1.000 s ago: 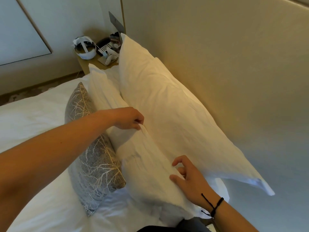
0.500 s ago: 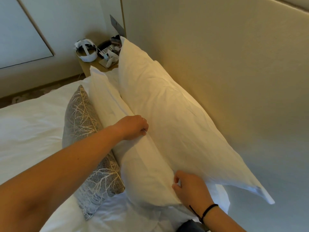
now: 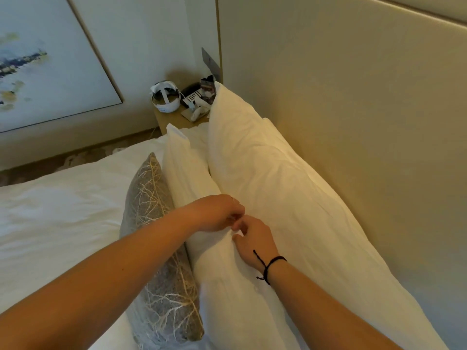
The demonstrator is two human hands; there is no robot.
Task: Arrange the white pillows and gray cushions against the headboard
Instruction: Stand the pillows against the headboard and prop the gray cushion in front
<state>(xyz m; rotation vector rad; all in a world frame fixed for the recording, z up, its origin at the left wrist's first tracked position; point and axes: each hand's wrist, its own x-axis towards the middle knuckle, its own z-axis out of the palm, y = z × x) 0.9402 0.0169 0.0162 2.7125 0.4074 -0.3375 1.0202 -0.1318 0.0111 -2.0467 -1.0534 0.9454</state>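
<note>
Both hands, left [image 3: 218, 214] and right [image 3: 252, 239], pinch the front pillow's [image 3: 222, 274] top edge; back pillow [image 3: 265, 173] and cushion [image 3: 161, 274] look placed, only straightening left.

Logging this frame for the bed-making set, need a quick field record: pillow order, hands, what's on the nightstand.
back layer: large white pillow leaning on headboard
middle layer: smaller white pillow
front layer: gray cushion with branch pattern, upright
left hand: pinching top edge of the smaller pillow
right hand: pinching same edge, black cord on its wrist
nightstand: white headset, phone
</note>
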